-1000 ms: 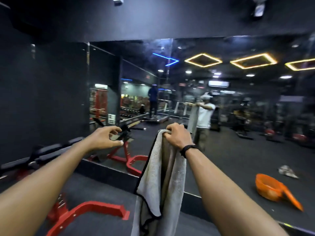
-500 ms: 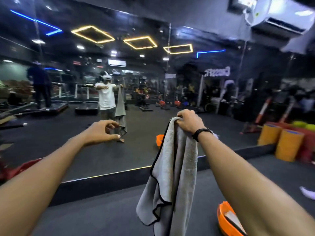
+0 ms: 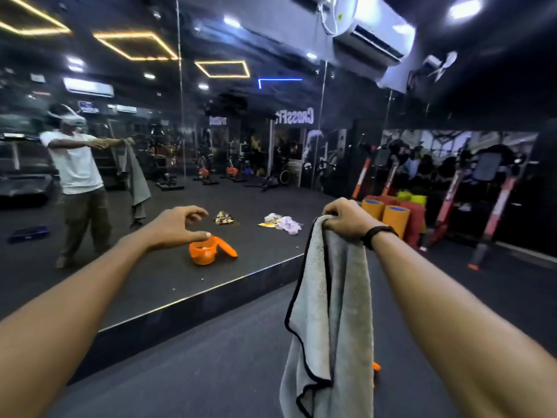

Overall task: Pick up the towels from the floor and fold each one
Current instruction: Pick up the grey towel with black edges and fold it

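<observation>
A grey towel [image 3: 328,312] with dark edging was held up at arm's length by the right hand [image 3: 346,220], whose fingers were curled tightly round its bunched top corner; the cloth hung straight down from the fist, clear of the dark floor [image 3: 226,357], toward 5 o'clock in the view. The left hand [image 3: 177,227] was raised at about 9 o'clock from the towel, well apart from it, with thumb and fingers spread in a loose curve and nothing held between them. A wall mirror [image 3: 180,146] was seen ahead, in which an orange plastic container [image 3: 208,251] and several crumpled towels [image 3: 280,223] lying on the floor were reflected. Orange foam rollers [image 3: 391,217] were stood at 2 o'clock, near gym racks.
</observation>
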